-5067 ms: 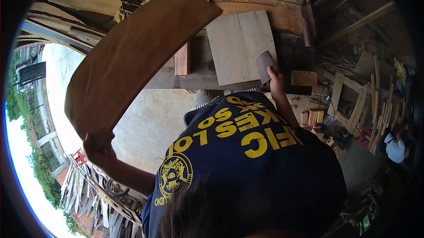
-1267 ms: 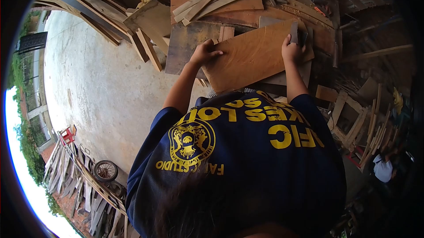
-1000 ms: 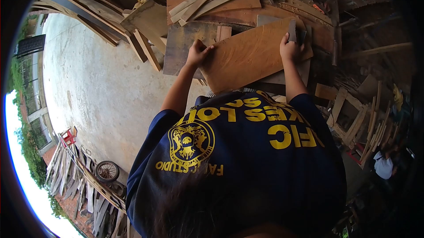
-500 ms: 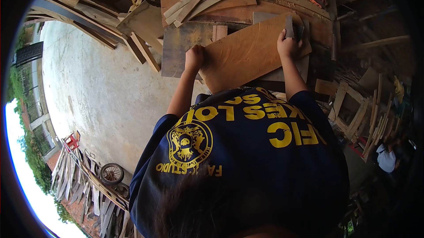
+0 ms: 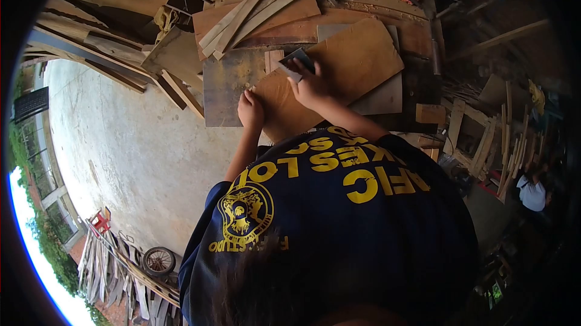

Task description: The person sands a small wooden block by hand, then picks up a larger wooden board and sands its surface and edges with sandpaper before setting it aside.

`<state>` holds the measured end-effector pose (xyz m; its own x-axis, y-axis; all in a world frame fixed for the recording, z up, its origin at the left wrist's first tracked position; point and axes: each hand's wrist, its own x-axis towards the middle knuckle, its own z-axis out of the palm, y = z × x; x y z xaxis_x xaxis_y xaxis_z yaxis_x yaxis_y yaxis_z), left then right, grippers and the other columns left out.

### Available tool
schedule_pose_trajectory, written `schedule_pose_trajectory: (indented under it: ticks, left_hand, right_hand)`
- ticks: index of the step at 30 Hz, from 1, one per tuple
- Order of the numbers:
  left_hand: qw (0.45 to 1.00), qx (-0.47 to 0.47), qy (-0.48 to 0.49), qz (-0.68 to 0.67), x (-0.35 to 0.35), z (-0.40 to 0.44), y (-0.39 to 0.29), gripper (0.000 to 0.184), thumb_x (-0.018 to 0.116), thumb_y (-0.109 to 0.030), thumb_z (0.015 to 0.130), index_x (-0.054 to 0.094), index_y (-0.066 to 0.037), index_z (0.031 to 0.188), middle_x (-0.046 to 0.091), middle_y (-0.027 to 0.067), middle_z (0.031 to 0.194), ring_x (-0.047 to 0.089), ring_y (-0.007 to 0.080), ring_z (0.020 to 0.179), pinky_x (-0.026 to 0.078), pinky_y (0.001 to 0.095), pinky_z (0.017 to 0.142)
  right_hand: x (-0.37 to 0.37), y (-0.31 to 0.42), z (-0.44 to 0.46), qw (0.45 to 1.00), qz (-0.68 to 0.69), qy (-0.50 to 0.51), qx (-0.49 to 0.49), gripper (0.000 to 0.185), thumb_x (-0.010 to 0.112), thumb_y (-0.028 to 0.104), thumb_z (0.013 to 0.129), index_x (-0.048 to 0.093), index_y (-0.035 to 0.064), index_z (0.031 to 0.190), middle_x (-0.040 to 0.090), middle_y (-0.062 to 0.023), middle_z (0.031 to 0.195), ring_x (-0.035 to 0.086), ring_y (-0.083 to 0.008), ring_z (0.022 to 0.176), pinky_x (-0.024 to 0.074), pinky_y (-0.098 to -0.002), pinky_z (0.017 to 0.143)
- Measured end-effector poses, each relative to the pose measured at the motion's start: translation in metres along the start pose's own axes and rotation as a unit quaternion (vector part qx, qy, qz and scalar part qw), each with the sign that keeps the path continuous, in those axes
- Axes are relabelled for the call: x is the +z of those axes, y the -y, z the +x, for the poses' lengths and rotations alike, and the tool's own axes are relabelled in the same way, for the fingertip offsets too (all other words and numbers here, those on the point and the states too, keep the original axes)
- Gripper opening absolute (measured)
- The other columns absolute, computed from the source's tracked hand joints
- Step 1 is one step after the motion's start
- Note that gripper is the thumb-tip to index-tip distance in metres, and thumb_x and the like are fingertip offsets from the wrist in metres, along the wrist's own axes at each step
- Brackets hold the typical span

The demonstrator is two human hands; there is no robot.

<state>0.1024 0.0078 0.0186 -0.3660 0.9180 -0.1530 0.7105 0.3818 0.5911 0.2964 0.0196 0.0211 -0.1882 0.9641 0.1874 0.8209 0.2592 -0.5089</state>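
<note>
Workbench, board, grey sheet partly under right hand

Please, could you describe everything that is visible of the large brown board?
The brown board looks like wood, long, wide and flat, with swirling grain and a plain far-right corner. It lies slantwise, partly over a paler board. The left hand holds its left end; the right hand presses a dark sheet, probably sandpaper, on its face.

Matt brown wooden board with visible grain, pale concrete floor, navy cloth shirt with yellow print
</note>
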Motion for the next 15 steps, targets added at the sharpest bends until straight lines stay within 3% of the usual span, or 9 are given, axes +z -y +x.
schedule_pose_trajectory:
  ticks: [2, 3, 5, 7, 9, 11, 13, 14, 15]
  left_hand:
    - [0.998, -0.034, -0.017, -0.045, 0.006, 0.001, -0.002, 0.047, 0.033, -0.036, 0.094, 0.06, 0.001, 0.089, 0.061, 0.026, 0.085, 0.058, 0.0445, 0.082, 0.044, 0.0487, 0.072]
    - [0.997, -0.059, -0.02, -0.049, 0.004, 0.001, 0.002, 0.048, 0.033, -0.037, 0.094, 0.062, 0.001, 0.09, 0.062, 0.0261, 0.085, 0.058, 0.0441, 0.083, 0.045, 0.048, 0.072]
    - [0.997, -0.057, -0.021, -0.046, 0.002, 0.002, 0.002, 0.047, 0.034, -0.036, 0.094, 0.062, 0.002, 0.089, 0.062, 0.0261, 0.084, 0.058, 0.0441, 0.081, 0.044, 0.048, 0.071]
    - [0.996, -0.066, -0.026, -0.046, 0.003, 0.001, 0.0, 0.047, 0.035, -0.035, 0.094, 0.062, 0.003, 0.087, 0.062, 0.0261, 0.082, 0.058, 0.0441, 0.08, 0.044, 0.048, 0.07]
    - [0.996, -0.074, -0.028, -0.046, 0.007, 0.008, -0.006, 0.046, 0.035, -0.034, 0.093, 0.062, 0.003, 0.084, 0.061, 0.0272, 0.082, 0.057, 0.0455, 0.081, 0.044, 0.0495, 0.071]
    - [0.996, -0.073, -0.04, -0.036, 0.008, 0.006, -0.008, 0.046, 0.035, -0.034, 0.093, 0.062, 0.003, 0.084, 0.061, 0.0272, 0.082, 0.057, 0.0454, 0.081, 0.045, 0.0495, 0.071]
    - [0.996, -0.067, -0.051, -0.025, 0.006, 0.007, -0.01, 0.046, 0.035, -0.034, 0.093, 0.062, 0.003, 0.083, 0.061, 0.0272, 0.082, 0.057, 0.0454, 0.082, 0.045, 0.0495, 0.071]
    - [0.996, -0.07, -0.052, -0.018, 0.005, 0.006, -0.012, 0.046, 0.035, -0.034, 0.093, 0.062, 0.003, 0.084, 0.061, 0.0272, 0.082, 0.057, 0.0452, 0.082, 0.045, 0.0495, 0.072]
    - [0.996, -0.073, -0.052, -0.011, 0.004, 0.004, -0.014, 0.046, 0.035, -0.034, 0.093, 0.062, 0.003, 0.084, 0.061, 0.0271, 0.083, 0.057, 0.0451, 0.082, 0.045, 0.0494, 0.072]
  right_hand:
    - [0.023, 0.019, -0.003, 0.974, -0.014, 0.06, -0.22, 0.036, 0.047, 0.027, 0.088, 0.058, 0.0095, 0.117, 0.057, -0.0024, 0.122, 0.044, -0.017, 0.123, 0.0203, -0.0516, 0.106]
    - [0.021, 0.003, 0.0, 0.972, -0.01, 0.06, -0.227, 0.035, 0.05, 0.026, 0.087, 0.057, 0.0122, 0.118, 0.057, -0.0001, 0.122, 0.046, -0.0138, 0.121, 0.0176, -0.0493, 0.109]
    - [-0.023, -0.039, 0.014, 0.991, -0.006, 0.04, -0.128, 0.033, 0.05, 0.025, 0.087, 0.058, 0.0128, 0.117, 0.058, 0.0008, 0.12, 0.047, -0.0119, 0.119, 0.0162, -0.0479, 0.11]
    - [-0.052, -0.116, 0.024, 0.994, -0.099, -0.001, -0.041, 0.033, 0.049, 0.026, 0.088, 0.058, 0.0114, 0.117, 0.059, -0.0075, 0.117, 0.051, -0.0176, 0.114, 0.0166, -0.0506, 0.109]
    - [-0.087, -0.181, 0.046, 0.969, -0.216, -0.039, 0.109, 0.039, 0.038, 0.032, 0.092, 0.054, 0.0118, 0.122, 0.056, -0.0118, 0.12, 0.051, -0.0233, 0.113, 0.0051, -0.0504, 0.111]
    - [-0.11, -0.207, 0.053, 0.96, -0.204, -0.019, 0.189, 0.043, 0.032, 0.033, 0.094, 0.052, 0.0102, 0.123, 0.054, -0.0135, 0.123, 0.047, -0.0241, 0.119, 0.0003, -0.0516, 0.111]
    - [-0.098, -0.184, 0.055, 0.941, -0.279, -0.008, 0.194, 0.045, 0.032, 0.031, 0.093, 0.05, 0.0028, 0.124, 0.052, -0.0183, 0.124, 0.041, -0.027, 0.124, 0.0005, -0.0535, 0.11]
    - [-0.078, -0.174, 0.058, 0.923, -0.31, 0.03, 0.225, 0.049, 0.029, 0.031, 0.094, 0.052, -0.0023, 0.121, 0.054, -0.0227, 0.12, 0.041, -0.0343, 0.123, -0.0015, -0.0533, 0.11]
    - [-0.059, -0.149, 0.053, 0.951, -0.259, -0.035, 0.165, 0.049, 0.03, 0.03, 0.093, 0.052, -0.0052, 0.119, 0.053, -0.0216, 0.122, 0.041, -0.0327, 0.123, -0.0006, -0.0522, 0.11]
